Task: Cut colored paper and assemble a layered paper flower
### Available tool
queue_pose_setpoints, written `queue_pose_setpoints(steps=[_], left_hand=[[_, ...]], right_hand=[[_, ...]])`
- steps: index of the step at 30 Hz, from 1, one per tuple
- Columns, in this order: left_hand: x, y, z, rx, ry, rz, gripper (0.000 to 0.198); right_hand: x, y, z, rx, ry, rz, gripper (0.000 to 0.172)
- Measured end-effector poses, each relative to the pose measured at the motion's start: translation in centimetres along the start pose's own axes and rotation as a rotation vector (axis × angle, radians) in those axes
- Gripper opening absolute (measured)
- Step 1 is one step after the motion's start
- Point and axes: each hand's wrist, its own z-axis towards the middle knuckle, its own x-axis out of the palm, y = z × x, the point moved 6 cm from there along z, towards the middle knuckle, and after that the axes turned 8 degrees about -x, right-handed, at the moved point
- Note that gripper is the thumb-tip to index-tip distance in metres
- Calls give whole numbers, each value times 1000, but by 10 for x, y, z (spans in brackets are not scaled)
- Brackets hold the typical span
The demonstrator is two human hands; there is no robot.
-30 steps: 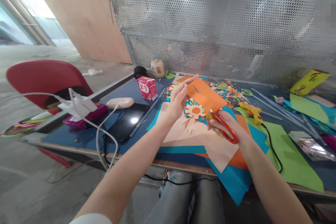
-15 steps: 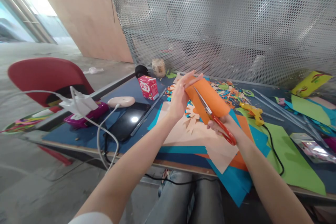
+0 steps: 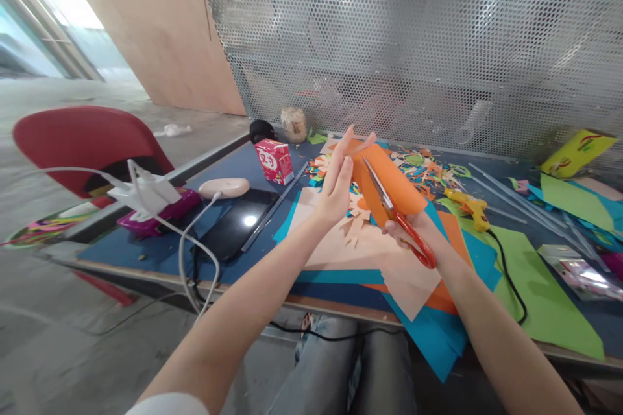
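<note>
A curled piece of orange paper (image 3: 396,178) is held up over the middle of the table. My right hand (image 3: 413,230) is closed on red-handled scissors (image 3: 411,237) and also grips the lower right end of this paper. The scissor blades look closed and point up and left across the orange sheet. At the paper's left edge is my left hand (image 3: 337,188), its fingers stretched and spread; whether they press on the paper is partly hidden. Beneath lie a peach sheet (image 3: 324,249) and a fringed peach-and-orange paper flower (image 3: 357,211).
Paper scraps (image 3: 428,172) cover the table's back. Rightward are a yellow glue gun (image 3: 467,206), clear glue sticks (image 3: 523,204) and green paper (image 3: 549,298). A phone (image 3: 238,224), white cables (image 3: 182,253) and a pink box (image 3: 274,162) lie left. Perforated metal (image 3: 389,45) stands behind.
My left hand has turned, its thumb now showing and its fingers lifted and spread more at the paper's edge. The scissors and right hand have hardly moved.
</note>
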Motion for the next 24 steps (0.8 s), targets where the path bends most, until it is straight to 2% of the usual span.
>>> queue_pose_setpoints(steps=[6,10,15,20,24], left_hand=[[-3,16,1,-91,-43,0,34],[-3,20,1,-99,-44,8,34],[-2,14,2,-12,-11,153,34],[-2,1,2,177,-11,345,33],[0,-8,0,292,-23,471,32]], right_hand=[[0,3,-1,32,-82,102,54],[0,1,0,24,-60,66,53],[-2,-6,2,-30,-26,54,46],[-3,-6,4,-107,-44,116,53],[-3,-7,5,-129,-28,116,48]])
